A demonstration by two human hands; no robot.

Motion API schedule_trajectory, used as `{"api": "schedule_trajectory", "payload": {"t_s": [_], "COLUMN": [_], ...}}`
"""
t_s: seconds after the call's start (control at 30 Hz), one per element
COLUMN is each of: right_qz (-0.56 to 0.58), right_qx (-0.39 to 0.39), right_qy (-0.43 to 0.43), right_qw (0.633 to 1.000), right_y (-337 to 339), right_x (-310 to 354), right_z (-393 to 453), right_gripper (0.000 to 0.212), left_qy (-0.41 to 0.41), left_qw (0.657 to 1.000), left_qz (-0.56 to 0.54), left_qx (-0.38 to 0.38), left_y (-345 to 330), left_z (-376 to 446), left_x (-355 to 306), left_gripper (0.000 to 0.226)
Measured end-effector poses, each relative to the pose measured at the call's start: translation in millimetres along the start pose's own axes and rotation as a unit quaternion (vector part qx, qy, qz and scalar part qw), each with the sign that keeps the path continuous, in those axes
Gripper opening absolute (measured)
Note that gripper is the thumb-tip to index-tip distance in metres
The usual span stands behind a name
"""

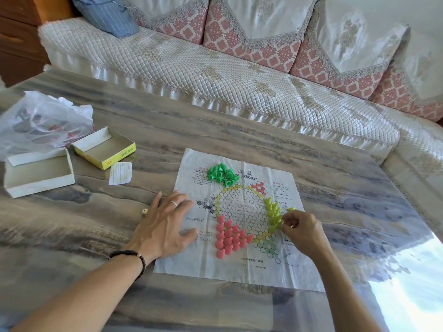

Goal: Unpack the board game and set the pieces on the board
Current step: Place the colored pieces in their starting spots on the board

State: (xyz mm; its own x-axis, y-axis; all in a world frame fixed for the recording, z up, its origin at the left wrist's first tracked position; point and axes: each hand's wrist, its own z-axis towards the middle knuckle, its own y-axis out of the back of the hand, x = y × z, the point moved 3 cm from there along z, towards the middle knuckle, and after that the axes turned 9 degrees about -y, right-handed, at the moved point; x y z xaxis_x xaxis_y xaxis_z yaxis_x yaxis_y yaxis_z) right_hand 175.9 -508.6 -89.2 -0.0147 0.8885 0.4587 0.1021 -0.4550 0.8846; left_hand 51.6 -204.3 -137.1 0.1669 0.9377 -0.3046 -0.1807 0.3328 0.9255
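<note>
The white paper game board (pixel 237 269) lies flat near the table's (pixel 239 137) front edge. Left hand (pixel 165 224) rests flat, fingers straight, on its left edge; right hand (pixel 302 230) pinches 1 yellow-green plastic cone piece (pixel 279 224). Piles overlap, so exact counts are unclear.

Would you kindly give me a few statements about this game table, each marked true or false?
1. The left hand lies flat on the paper board. True.
2. The dark green pieces stand in neat rows on their corner. False: they lie in a loose heap at the board's far edge.
3. The right hand pinches a yellow-green piece. True.
4. The pink pieces are still in the yellow box. False: they stand on the board; the box looks empty.
5. A die lies on the table beside the left hand. True.
</note>
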Motion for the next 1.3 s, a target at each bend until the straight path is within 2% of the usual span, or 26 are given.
{"api": "schedule_trajectory", "payload": {"t_s": [0.13, 0.27, 0.37, 0.5, 0.67, 0.8, 0.9, 0.93, 1.03, 1.17, 1.3], "right_qz": [0.001, -0.060, -0.133, -0.178, -0.159, -0.073, -0.028, -0.026, -0.041, -0.073, -0.119], "right_qx": [-0.037, -0.070, -0.057, -0.001, 0.028, -0.002, 0.002, 0.003, -0.010, 0.006, 0.033], "right_qy": [-0.008, -0.030, -0.018, -0.005, -0.023, -0.021, 0.004, 0.012, 0.010, 0.020, 0.044], "right_qw": [0.999, 0.995, 0.989, 0.984, 0.987, 0.997, 1.000, 1.000, 0.999, 0.997, 0.991], "right_y": [19, 30, 28, 15, 10, 16, 20, 21, 25, 23, 14], "right_x": [-2, -10, -12, -7, -2, 5, 10, 10, 8, 7, 7], "right_z": [13, 36, 49, 60, 69, 71, 68, 67, 63, 59, 57], "right_gripper": [0.014, 0.018, 0.018, 0.013, 0.022, 0.017, 0.008, 0.005, 0.018, 0.008, 0.011], "left_qy": [-0.002, -0.002, -0.001, -0.001, -0.001, -0.001, -0.002, -0.002, 0.001, -0.001, -0.006], "left_qw": [1.000, 1.000, 1.000, 1.000, 1.000, 1.000, 1.000, 1.000, 1.000, 1.000, 1.000], "left_qz": [-0.001, -0.011, -0.012, -0.009, -0.012, -0.013, -0.010, -0.009, -0.010, -0.009, -0.010], "left_qx": [-0.003, -0.010, -0.013, -0.010, -0.015, -0.015, -0.012, -0.011, -0.009, -0.014, -0.019], "left_y": [0, 2, 2, 2, 2, 2, 2, 2, 1, 0, 1], "left_z": [0, -1, -1, -1, -1, -1, -1, -1, -1, -1, -1], "left_x": [0, -1, -2, -2, -2, -2, -2, -1, 0, 0, -1], "left_gripper": [0.075, 0.075, 0.074, 0.072, 0.072, 0.071, 0.072, 0.072, 0.074, 0.073, 0.072]}}
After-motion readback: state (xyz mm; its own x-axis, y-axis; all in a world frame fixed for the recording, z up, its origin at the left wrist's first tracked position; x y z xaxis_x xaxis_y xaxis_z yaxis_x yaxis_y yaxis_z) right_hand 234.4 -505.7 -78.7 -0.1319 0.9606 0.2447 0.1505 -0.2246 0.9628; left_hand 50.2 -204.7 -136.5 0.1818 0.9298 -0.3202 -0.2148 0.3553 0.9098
